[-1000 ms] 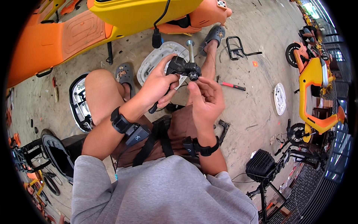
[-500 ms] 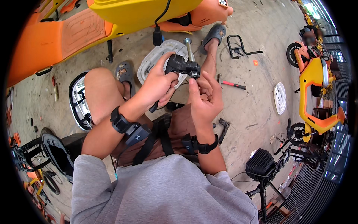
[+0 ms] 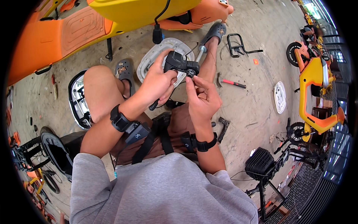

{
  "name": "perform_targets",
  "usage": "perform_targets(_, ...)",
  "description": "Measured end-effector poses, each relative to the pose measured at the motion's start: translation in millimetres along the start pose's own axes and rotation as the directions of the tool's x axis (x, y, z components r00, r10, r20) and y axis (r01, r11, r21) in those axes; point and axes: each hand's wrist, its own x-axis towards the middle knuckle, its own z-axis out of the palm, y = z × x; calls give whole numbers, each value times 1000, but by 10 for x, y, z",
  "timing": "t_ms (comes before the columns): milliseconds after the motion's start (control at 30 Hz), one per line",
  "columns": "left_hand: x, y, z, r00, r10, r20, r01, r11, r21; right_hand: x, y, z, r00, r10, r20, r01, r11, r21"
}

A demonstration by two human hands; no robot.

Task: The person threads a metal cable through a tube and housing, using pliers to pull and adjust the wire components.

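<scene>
My left hand [image 3: 158, 83] is wrapped round a black brake lever assembly [image 3: 175, 61], held over my lap. The tip of its black lever [image 3: 153, 105] sticks out below my fingers. At the assembly's right end is a small dark, shiny round fitting [image 3: 191, 72]. My right hand [image 3: 203, 99] pinches this fitting between thumb and fingertips. A silver rod [image 3: 200, 54] slants up and right behind the assembly; how it is joined there is hidden. Thin dark cable runs near it. Under the hands lies a white plastic panel [image 3: 147, 61] on the floor.
An orange and yellow scooter body [image 3: 80, 33] stands ahead, with a black plug [image 3: 157, 35] hanging from it. To the right lie a red-handled hammer [image 3: 233, 83], a black bent bracket [image 3: 234, 50] and a white cover [image 3: 280, 98]. Another scooter [image 3: 307, 97] is farther right.
My right thumb and fingers have closed onto the fitting, which they were just beside before. The silver rod has tilted over to the right. My left hand keeps its hold.
</scene>
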Motion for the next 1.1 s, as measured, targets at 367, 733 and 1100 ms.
perform_targets(367, 5, 30, -42, 997, -79, 26, 81, 992, -97, 48, 23, -38, 983, 183, 14, -183, 967, 176)
perform_targets(733, 7, -31, -4, 999, -38, 0, 38, 996, -76, -24, 55, 4, 956, 292, 37, -293, 932, 215)
perform_targets(1100, -6, -97, 9, 999, -48, -14, 47, 998, -49, -51, 68, 41, 956, 292, -10, -282, 930, 236)
